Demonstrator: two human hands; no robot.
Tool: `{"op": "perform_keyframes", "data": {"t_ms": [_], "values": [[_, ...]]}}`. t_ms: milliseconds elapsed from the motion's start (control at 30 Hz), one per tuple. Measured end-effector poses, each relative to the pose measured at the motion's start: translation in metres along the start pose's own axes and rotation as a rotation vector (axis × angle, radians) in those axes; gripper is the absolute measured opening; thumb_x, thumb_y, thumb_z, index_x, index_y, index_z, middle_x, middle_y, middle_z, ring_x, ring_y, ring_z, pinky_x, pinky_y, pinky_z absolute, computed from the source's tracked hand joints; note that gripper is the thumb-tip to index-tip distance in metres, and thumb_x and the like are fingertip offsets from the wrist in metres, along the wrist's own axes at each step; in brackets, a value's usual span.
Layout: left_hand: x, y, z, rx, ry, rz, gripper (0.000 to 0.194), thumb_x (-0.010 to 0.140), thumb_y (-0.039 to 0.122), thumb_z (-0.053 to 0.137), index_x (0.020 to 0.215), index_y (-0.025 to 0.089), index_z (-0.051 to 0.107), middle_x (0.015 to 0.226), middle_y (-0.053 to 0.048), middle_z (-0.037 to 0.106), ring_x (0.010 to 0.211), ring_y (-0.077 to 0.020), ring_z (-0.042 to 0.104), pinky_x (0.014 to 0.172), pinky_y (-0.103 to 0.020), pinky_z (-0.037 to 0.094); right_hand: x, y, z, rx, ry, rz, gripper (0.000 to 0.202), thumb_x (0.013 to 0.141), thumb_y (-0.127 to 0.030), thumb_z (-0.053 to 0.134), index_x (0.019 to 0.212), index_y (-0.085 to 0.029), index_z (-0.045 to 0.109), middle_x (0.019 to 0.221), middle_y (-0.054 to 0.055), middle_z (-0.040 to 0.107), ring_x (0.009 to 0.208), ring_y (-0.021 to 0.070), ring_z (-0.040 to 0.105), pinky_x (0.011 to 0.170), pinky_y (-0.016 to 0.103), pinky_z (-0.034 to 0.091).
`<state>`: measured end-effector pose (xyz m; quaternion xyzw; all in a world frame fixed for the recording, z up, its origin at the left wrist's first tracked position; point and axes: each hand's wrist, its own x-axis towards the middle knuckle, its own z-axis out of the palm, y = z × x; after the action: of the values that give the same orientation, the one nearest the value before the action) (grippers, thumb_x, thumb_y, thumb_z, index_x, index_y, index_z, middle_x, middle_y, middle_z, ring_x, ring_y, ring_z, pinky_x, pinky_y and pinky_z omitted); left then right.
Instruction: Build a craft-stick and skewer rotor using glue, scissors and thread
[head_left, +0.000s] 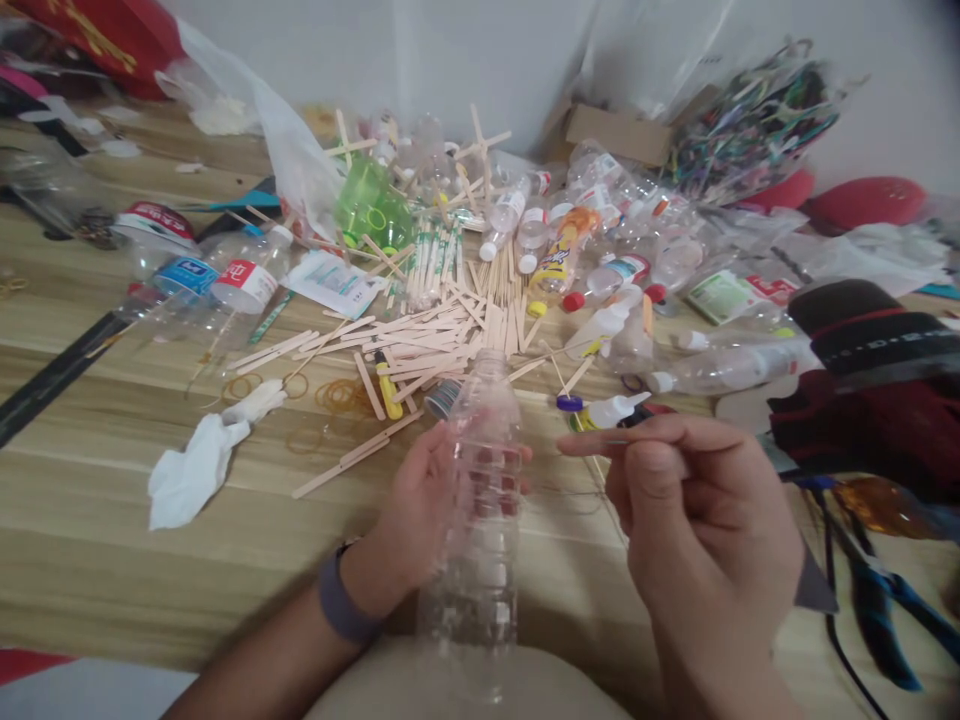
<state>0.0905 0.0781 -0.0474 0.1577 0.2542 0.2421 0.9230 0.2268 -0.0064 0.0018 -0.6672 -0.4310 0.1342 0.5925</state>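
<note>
A clear ribbed plastic bottle (480, 540), without cap or label, stands tilted toward me with its neck pointing away. My left hand (424, 500) is wrapped around its left side, and fingertips show through and past the plastic. To the right of the bottle and apart from it, my right hand (697, 520) pinches a thin needle-like piece (619, 442) between thumb and index finger; its exact kind is too fine to tell. Beyond that hand lie a glue bottle (611, 410) with a white nozzle and a purple cap (569, 403).
Wooden craft sticks (420, 345) are heaped mid-table, with rubber bands (337, 395) and a yellow utility knife (388, 385) nearby. Several plastic bottles (600, 190) crowd the back. A crumpled tissue (199, 470) lies left; pliers (874, 590) and a dark cap (870, 330) lie right.
</note>
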Motion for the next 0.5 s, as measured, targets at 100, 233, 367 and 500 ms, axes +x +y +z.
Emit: {"op": "perform_keyframes", "data": {"t_ms": [100,233,367,500], "values": [[-0.004,0.000,-0.002,-0.041,-0.028,-0.008,0.064,0.072,0.068,0.065,0.117,0.023,0.059,0.097,-0.005,0.071,0.068,-0.0190,0.067,0.064,-0.031,0.052,-0.007,0.005,0.007,-0.150,-0.078,-0.086,0.003,0.096,-0.028,0.054,0.094,-0.025,0.053,0.092,0.004,0.076,0.064,0.0150,0.069,0.055,0.026,0.052],[-0.007,0.001,-0.001,-0.040,0.008,-0.023,0.059,0.070,0.064,0.071,0.114,0.025,0.063,0.085,0.000,0.069,0.067,-0.0162,0.065,0.069,-0.031,0.053,-0.020,0.010,0.012,-0.223,-0.218,-0.271,0.010,0.095,-0.017,0.049,0.098,-0.027,0.049,0.103,0.004,0.076,0.084,0.0166,0.074,0.065,0.026,0.057],[-0.004,0.000,0.002,-0.029,0.044,-0.003,0.047,0.078,0.052,0.068,0.115,0.024,0.062,0.093,-0.003,0.072,0.081,-0.0188,0.067,0.076,-0.031,0.053,-0.028,0.007,0.008,-0.293,-0.362,-0.420,0.017,0.092,-0.012,0.047,0.100,-0.027,0.046,0.111,0.007,0.074,0.087,0.0170,0.074,0.070,0.027,0.057],[-0.006,-0.002,0.002,0.092,0.035,-0.004,0.053,0.081,0.060,0.058,0.117,0.021,0.063,0.098,-0.007,0.073,0.088,-0.0233,0.067,0.073,-0.031,0.051,-0.027,0.002,0.007,-0.249,-0.481,-0.488,0.020,0.091,-0.007,0.044,0.096,-0.026,0.042,0.111,0.005,0.074,0.074,0.0122,0.073,0.064,0.022,0.055]]}}
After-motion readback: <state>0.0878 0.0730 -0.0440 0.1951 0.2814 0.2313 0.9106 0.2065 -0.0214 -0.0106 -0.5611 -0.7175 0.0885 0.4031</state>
